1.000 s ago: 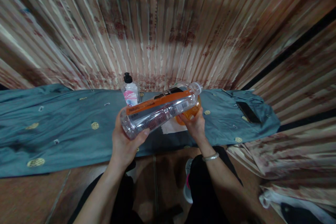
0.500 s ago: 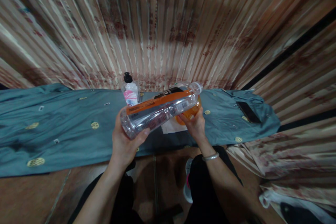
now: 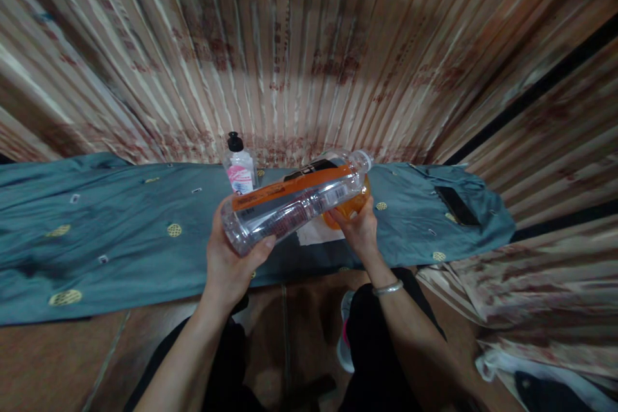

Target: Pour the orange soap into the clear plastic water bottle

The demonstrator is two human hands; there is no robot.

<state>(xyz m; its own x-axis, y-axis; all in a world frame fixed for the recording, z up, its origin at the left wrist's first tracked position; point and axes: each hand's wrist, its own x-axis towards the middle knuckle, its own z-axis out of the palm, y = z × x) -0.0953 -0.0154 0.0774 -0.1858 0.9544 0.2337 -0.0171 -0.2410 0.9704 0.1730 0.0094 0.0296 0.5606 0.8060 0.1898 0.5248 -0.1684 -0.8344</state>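
The left hand [image 3: 229,270] is wrapped around the bottom end of a big clear bottle [image 3: 294,209], with the thumb along the near side and the other fingers mostly hidden. The hand is curled as wide as the fat bottle and has hold of it. The bottle is tilted, almost lying on its side, so its bottom is in the left palm and most of it sticks out past the hand, over to the right. Its neck is the far end, a bit higher in the view, above the right hand [image 3: 360,225]. An orange and black label runs along the bottle. The right hand is bent around an orange see-through thing [image 3: 356,205], with its fingers on the near side. The clear bottle covers a good part of the orange thing, so I cannot tell its whole shape, or if the two touch each other. A shiny bracelet [image 3: 387,288] is on the right wrist. Below the clear bottle and next to the orange thing, a piece of white paper [image 3: 316,235] lies on a blue-green cloth [image 3: 120,219] with yellow pictures on it. A small bottle with a black top [image 3: 240,170] and a pink and white label stands just behind the left end of the clear bottle. A dark phone [image 3: 456,206] lies on the cloth, well apart on the right. Behind everything hangs a striped curtain [image 3: 290,64].
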